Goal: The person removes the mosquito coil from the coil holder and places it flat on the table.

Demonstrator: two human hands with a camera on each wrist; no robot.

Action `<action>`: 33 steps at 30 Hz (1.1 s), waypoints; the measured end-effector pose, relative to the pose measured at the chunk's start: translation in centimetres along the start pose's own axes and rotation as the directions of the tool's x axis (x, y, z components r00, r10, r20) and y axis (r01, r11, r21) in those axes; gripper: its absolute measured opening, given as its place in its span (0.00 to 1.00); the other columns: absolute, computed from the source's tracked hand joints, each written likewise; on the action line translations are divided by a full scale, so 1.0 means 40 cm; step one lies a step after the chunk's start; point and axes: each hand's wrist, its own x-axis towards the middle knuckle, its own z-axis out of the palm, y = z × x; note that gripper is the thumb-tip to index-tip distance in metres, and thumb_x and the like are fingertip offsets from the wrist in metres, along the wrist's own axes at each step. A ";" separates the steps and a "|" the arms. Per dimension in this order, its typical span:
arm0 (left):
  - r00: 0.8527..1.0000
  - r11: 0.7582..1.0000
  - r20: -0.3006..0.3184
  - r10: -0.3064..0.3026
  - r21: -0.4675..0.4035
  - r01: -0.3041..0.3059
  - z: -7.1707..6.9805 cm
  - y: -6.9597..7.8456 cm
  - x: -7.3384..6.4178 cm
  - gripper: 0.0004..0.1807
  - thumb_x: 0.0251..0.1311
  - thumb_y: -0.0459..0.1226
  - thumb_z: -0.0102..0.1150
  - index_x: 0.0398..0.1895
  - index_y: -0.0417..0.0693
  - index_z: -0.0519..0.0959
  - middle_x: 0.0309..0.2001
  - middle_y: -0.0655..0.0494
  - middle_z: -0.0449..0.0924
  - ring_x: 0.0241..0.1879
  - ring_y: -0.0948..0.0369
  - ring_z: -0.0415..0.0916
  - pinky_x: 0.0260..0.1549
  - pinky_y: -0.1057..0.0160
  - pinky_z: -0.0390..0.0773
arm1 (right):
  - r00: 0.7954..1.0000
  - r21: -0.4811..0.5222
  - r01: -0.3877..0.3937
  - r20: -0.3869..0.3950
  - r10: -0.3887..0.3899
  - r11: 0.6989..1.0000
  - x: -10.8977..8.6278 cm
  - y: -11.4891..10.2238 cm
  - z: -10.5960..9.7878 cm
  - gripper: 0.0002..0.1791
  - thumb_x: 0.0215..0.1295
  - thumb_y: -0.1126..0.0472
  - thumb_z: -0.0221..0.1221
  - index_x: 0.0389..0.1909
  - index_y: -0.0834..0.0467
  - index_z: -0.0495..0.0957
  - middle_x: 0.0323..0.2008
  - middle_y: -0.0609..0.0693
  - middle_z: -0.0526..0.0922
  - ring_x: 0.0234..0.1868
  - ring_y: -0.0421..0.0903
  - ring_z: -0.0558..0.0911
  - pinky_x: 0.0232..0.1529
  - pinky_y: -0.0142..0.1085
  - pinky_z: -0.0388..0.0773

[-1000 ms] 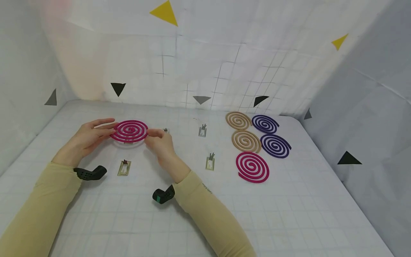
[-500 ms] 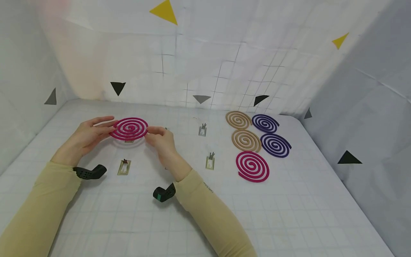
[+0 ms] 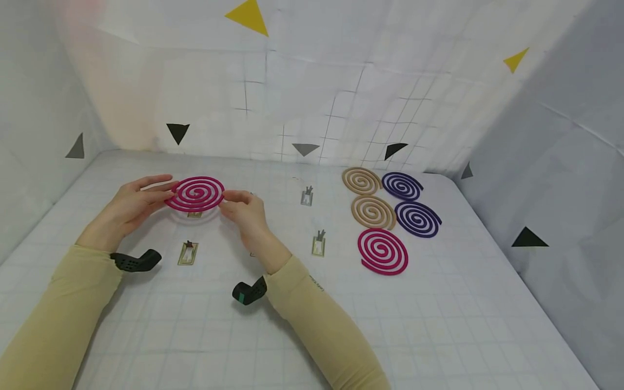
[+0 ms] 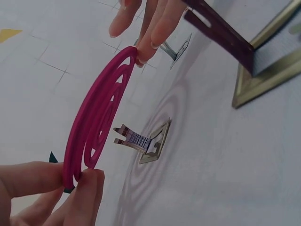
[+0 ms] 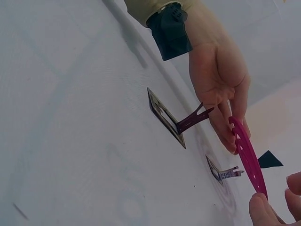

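Note:
A pink mosquito coil [image 3: 196, 193] is held off the table at the left, roughly level in the head view. My left hand [image 3: 138, 203] pinches its left edge, with some fingers extended. On the opposite edge, my right hand [image 3: 247, 216] pinches the coil between thumb and finger. Beneath it stands a small metal coil stand [image 4: 155, 146] with an upright forked prong, apart from the coil in the left wrist view. Nearer me is another stand [image 3: 188, 253] with a dark reddish prong. My right hand and wrist partly hide further stands.
Two more stands, one farther back [image 3: 306, 196] and one nearer [image 3: 318, 244], sit mid-table. To the right lie tan coils [image 3: 373, 211], dark blue coils [image 3: 417, 219] and another pink coil [image 3: 382, 251]. White sheet walls [image 3: 312, 81] enclose the back and sides.
Both hands have shifted the pink coil slightly up in the head view, and more of the stand under it shows. Their grip looks the same, and the other coils stay put.

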 end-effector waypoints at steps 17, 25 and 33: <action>1.000 0.999 0.012 -0.006 0.034 0.005 0.022 0.014 -0.004 0.41 0.69 0.41 0.60 0.79 0.47 0.51 0.75 0.48 0.56 0.51 0.76 0.75 0.49 0.77 0.78 | 0.999 0.012 0.050 -0.008 -0.050 0.999 0.003 -0.011 -0.014 0.17 0.60 0.77 0.61 0.52 0.69 0.79 0.48 0.56 0.82 0.39 0.44 0.83 0.48 0.39 0.85; 0.998 0.998 0.040 0.045 0.053 -0.047 0.051 0.036 -0.017 0.39 0.68 0.39 0.61 0.77 0.43 0.55 0.67 0.55 0.69 0.51 0.75 0.77 0.48 0.76 0.79 | 0.992 -0.081 0.106 -0.066 -0.112 0.991 0.001 -0.027 -0.027 0.16 0.60 0.74 0.64 0.50 0.65 0.81 0.45 0.53 0.83 0.40 0.43 0.86 0.47 0.36 0.85; 0.998 0.990 0.049 0.032 0.136 -0.038 0.075 0.050 -0.024 0.39 0.69 0.42 0.58 0.78 0.46 0.53 0.76 0.42 0.54 0.52 0.76 0.76 0.49 0.77 0.78 | 0.991 -0.008 0.105 -0.083 -0.106 0.994 0.007 -0.039 -0.042 0.16 0.59 0.78 0.63 0.49 0.68 0.80 0.45 0.57 0.82 0.39 0.45 0.86 0.45 0.35 0.85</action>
